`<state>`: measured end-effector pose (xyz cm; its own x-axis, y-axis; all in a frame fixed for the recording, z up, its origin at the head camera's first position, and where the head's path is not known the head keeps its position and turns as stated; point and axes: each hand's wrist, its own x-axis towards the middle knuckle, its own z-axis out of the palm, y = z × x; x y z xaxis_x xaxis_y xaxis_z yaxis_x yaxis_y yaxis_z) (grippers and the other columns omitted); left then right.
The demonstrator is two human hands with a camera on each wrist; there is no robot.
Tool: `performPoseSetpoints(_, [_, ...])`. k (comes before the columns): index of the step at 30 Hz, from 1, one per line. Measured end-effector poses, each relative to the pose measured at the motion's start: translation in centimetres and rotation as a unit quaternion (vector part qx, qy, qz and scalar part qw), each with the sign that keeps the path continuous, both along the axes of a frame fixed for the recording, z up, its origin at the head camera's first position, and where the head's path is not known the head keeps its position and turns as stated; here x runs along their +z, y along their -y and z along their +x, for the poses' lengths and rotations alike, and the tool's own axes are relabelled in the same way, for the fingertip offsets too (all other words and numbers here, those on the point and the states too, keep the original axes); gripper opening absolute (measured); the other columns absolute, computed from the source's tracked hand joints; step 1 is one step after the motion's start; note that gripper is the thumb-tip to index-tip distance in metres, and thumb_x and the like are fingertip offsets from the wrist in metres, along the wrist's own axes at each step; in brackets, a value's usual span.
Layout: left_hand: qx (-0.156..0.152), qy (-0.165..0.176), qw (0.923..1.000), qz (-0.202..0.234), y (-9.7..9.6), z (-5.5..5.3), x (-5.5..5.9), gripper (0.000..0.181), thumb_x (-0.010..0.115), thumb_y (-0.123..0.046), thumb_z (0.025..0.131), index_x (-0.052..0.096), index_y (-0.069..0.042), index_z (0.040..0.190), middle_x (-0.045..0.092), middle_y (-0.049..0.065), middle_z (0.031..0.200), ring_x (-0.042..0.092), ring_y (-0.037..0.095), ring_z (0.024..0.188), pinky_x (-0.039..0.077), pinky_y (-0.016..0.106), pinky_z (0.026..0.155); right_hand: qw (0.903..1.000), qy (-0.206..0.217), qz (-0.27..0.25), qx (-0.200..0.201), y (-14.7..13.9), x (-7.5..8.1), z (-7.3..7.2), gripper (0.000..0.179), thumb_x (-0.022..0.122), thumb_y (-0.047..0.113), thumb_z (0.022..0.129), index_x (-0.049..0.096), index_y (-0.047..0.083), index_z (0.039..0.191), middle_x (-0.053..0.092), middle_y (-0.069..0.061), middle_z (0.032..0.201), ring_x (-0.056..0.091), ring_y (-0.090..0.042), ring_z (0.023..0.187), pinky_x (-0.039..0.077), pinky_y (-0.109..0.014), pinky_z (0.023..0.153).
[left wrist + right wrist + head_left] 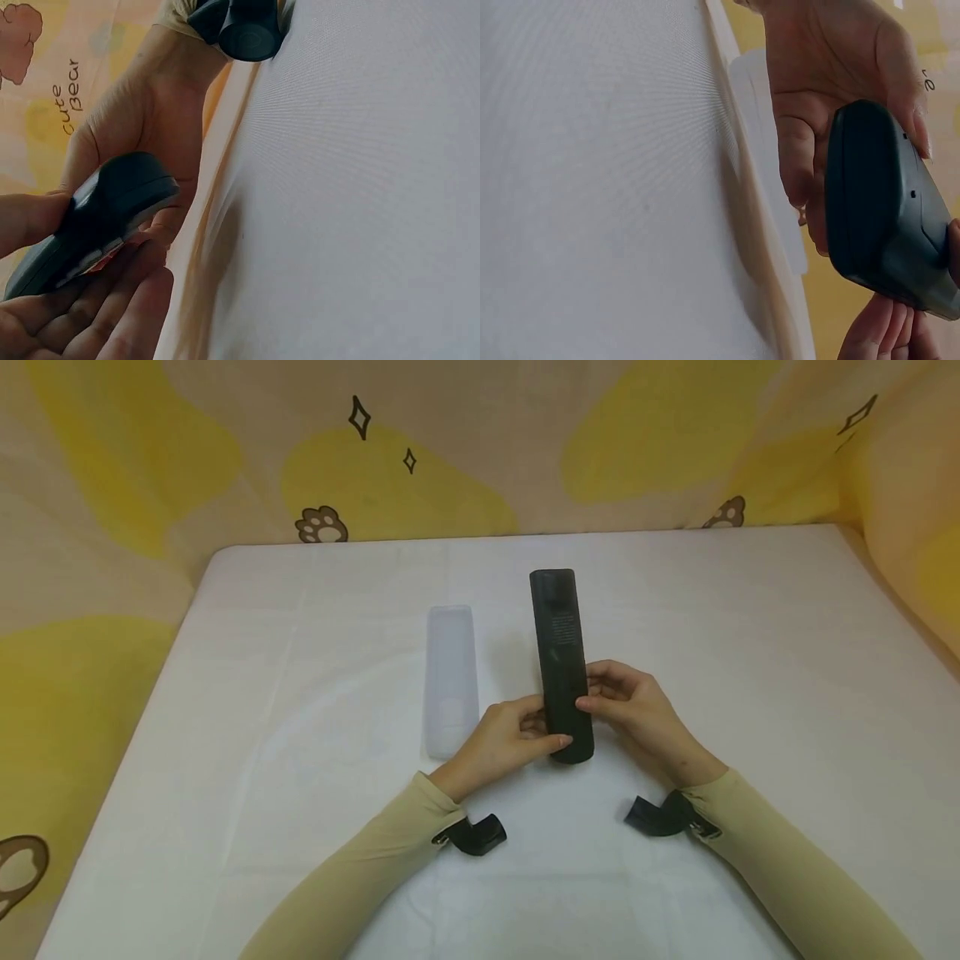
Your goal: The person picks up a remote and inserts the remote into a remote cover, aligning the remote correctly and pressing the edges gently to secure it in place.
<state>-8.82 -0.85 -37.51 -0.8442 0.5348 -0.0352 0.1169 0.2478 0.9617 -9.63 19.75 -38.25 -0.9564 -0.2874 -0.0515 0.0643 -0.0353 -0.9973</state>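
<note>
A black remote control is held above the table with its back, bearing small printed text, turned up. My left hand grips its near end, thumb on the back and fingers beneath. On the opposite edge my right hand pinches it, its thumb over the lower back. Pale buttons on the underside of the remote control show in the left wrist view, above the left hand's fingers. A translucent remote cover lies on the table to the left, beside my left hand.
A white cloth covers the table. Behind it hangs a yellow and peach patterned curtain, which also runs along the left and right sides. A black camera mount sits on the left wrist, another camera mount on the right.
</note>
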Motion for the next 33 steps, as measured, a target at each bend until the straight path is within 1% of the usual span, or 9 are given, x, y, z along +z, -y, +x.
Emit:
performPoseSetpoints(4, [0.015, 0.004, 0.9999, -0.005, -0.01, -0.12, -0.04, 0.038, 0.072, -0.009, 0.082, 0.06, 0.002, 0.117, 0.069, 0.012, 0.1, 0.068, 0.014, 0.086, 0.052, 0.021, 0.074, 0.9999, -0.003, 0.013, -0.011, -0.02, -0.04, -0.05, 0.03, 0.068, 0.0, 0.084, 0.057, 0.003, 0.112, 0.065, -0.005, 0.095, 0.061, -0.015, 0.088, 0.051, -0.024, 0.079])
performPoseSetpoints(8, [0.031, 0.011, 0.9995, -0.001, -0.02, -0.34, -0.19, 0.035, 0.073, -0.005, 0.081, 0.061, 0.003, 0.113, 0.068, 0.013, 0.099, 0.068, 0.016, 0.085, 0.052, 0.022, 0.073, 0.9996, -0.001, 0.019, -0.02, -0.04, 0.02, -0.07, 0.029, 0.068, 0.0, 0.084, 0.057, 0.004, 0.111, 0.064, -0.005, 0.095, 0.061, -0.015, 0.087, 0.051, -0.024, 0.079])
performPoseSetpoints(12, [0.044, 0.011, 0.999, -0.009, 0.01, -0.47, -0.25, 0.037, 0.072, -0.005, 0.081, 0.06, 0.004, 0.115, 0.067, 0.013, 0.099, 0.067, 0.017, 0.084, 0.051, 0.021, 0.07, 0.9996, 0.001, 0.018, -0.024, -0.05, 0.03, -0.09, 0.03, 0.068, 0.001, 0.084, 0.057, 0.003, 0.112, 0.064, -0.006, 0.095, 0.061, -0.015, 0.086, 0.051, -0.024, 0.079])
performPoseSetpoints(16, [0.055, 0.011, 0.9981, -0.026, 0.02, -0.5, -0.21, 0.04, 0.071, -0.007, 0.083, 0.058, 0.004, 0.119, 0.067, 0.013, 0.098, 0.067, 0.017, 0.084, 0.05, 0.021, 0.069, 0.999, 0.012, 0.031, -0.029, -0.01, -0.11, -0.19, 0.033, 0.069, 0.001, 0.084, 0.055, 0.001, 0.114, 0.063, -0.006, 0.095, 0.06, -0.015, 0.086, 0.051, -0.024, 0.079])
performPoseSetpoints(19, [0.058, 0.014, 0.9974, -0.04, 0.02, -0.52, -0.27, 0.043, 0.071, -0.009, 0.084, 0.056, 0.003, 0.122, 0.067, 0.013, 0.099, 0.067, 0.017, 0.085, 0.05, 0.021, 0.072, 0.9977, 0.024, 0.054, -0.033, 0.06, -0.23, -0.29, 0.035, 0.068, 0.002, 0.085, 0.053, -0.001, 0.116, 0.062, -0.005, 0.095, 0.059, -0.015, 0.085, 0.051, -0.024, 0.077])
performPoseSetpoints(23, [0.059, 0.014, 0.9966, -0.056, 0.03, -0.54, -0.4, 0.045, 0.071, -0.012, 0.084, 0.055, 0.002, 0.124, 0.067, 0.012, 0.101, 0.067, 0.015, 0.085, 0.05, 0.023, 0.075, 0.9963, 0.038, 0.07, -0.033, 0.09, -0.41, -0.4, 0.037, 0.066, 0.002, 0.086, 0.05, -0.004, 0.119, 0.061, -0.006, 0.095, 0.058, -0.014, 0.086, 0.052, -0.024, 0.076])
performPoseSetpoints(27, [0.06, 0.019, 0.9962, -0.06, 0.01, -0.66, -0.56, 0.045, 0.071, -0.013, 0.085, 0.055, 0.002, 0.123, 0.067, 0.012, 0.101, 0.067, 0.015, 0.085, 0.05, 0.023, 0.075, 0.9969, 0.048, 0.057, -0.026, 0.08, -0.48, -0.4, 0.039, 0.065, 0.003, 0.087, 0.049, -0.005, 0.121, 0.061, -0.008, 0.098, 0.058, -0.015, 0.087, 0.052, -0.025, 0.077])
performPoseSetpoints(30, [0.061, 0.023, 0.9962, -0.058, -0.01, -0.78, -0.69, 0.044, 0.071, -0.012, 0.085, 0.055, 0.003, 0.124, 0.067, 0.012, 0.101, 0.067, 0.016, 0.086, 0.05, 0.023, 0.076, 0.9975, 0.049, 0.047, -0.019, 0.08, -0.43, -0.35, 0.04, 0.065, 0.003, 0.087, 0.05, -0.005, 0.123, 0.061, -0.008, 0.1, 0.058, -0.015, 0.087, 0.051, -0.026, 0.078])
performPoseSetpoints(33, [0.062, 0.028, 0.996, -0.057, -0.02, -0.83, -0.78, 0.045, 0.07, -0.011, 0.085, 0.054, 0.003, 0.124, 0.067, 0.013, 0.101, 0.067, 0.017, 0.086, 0.05, 0.024, 0.076, 0.9977, 0.045, 0.048, -0.015, 0.08, -0.39, -0.35, 0.04, 0.064, 0.002, 0.087, 0.049, -0.005, 0.123, 0.06, -0.009, 0.101, 0.058, -0.015, 0.087, 0.051, -0.026, 0.079])
